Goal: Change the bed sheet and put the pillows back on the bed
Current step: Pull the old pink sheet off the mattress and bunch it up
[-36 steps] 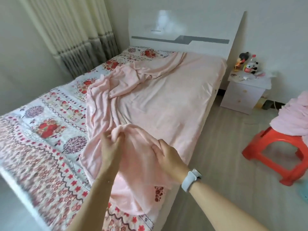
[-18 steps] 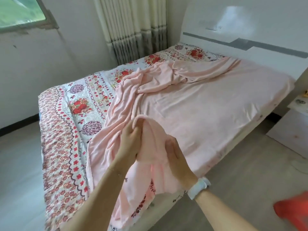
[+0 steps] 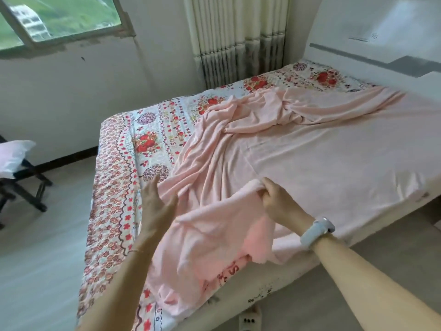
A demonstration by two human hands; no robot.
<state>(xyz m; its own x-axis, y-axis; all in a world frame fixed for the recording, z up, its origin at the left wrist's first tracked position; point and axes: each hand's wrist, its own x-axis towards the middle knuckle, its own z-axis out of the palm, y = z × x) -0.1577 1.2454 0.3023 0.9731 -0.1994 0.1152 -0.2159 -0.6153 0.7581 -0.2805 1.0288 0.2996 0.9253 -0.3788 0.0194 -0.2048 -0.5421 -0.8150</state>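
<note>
Your right hand [image 3: 278, 203] pinches a bunched edge of the pink bed sheet [image 3: 310, 158], which covers the bed's [image 3: 298, 266] right half and spills over its near edge at 6 o'clock. Your left hand [image 3: 156, 205] hovers with fingers straight and loose, holding nothing, at 9 o'clock of that fold, over the floral sheet [image 3: 114, 187] beneath.

The bed [image 3: 298, 278] is covered by a floral sheet [image 3: 114, 187], exposed at left and far; a pink sheet [image 3: 322, 158] is spread rumpled over its right.
</note>
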